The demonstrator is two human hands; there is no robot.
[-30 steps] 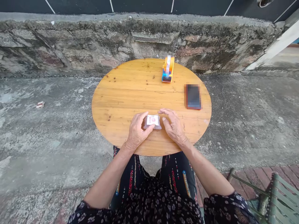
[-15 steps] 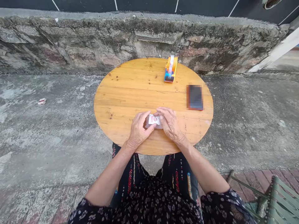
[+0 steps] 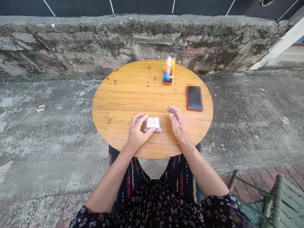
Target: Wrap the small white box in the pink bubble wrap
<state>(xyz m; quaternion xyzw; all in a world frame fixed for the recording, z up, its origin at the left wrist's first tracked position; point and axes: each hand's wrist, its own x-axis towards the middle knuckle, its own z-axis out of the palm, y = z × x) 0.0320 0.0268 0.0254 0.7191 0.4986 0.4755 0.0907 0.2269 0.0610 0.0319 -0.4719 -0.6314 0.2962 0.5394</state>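
Note:
A small clear plastic packet with a white and red label (image 3: 153, 123) lies on the round wooden table (image 3: 133, 91) near its front edge. My left hand (image 3: 137, 134) grips the packet's left side between thumb and fingers. To the packet's right, my right hand (image 3: 178, 124) hovers a short gap away, fingers loosely apart and holding nothing.
An orange and blue tape dispenser (image 3: 168, 70) stands at the table's far side. A phone in a red case (image 3: 194, 98) lies flat at the right. A low stone wall (image 3: 71, 47) runs behind the table. A green chair (image 3: 280, 199) shows at the bottom right.
My right hand has let go of the packet and moved to the right, away from it. My left hand has kept its hold on the packet.

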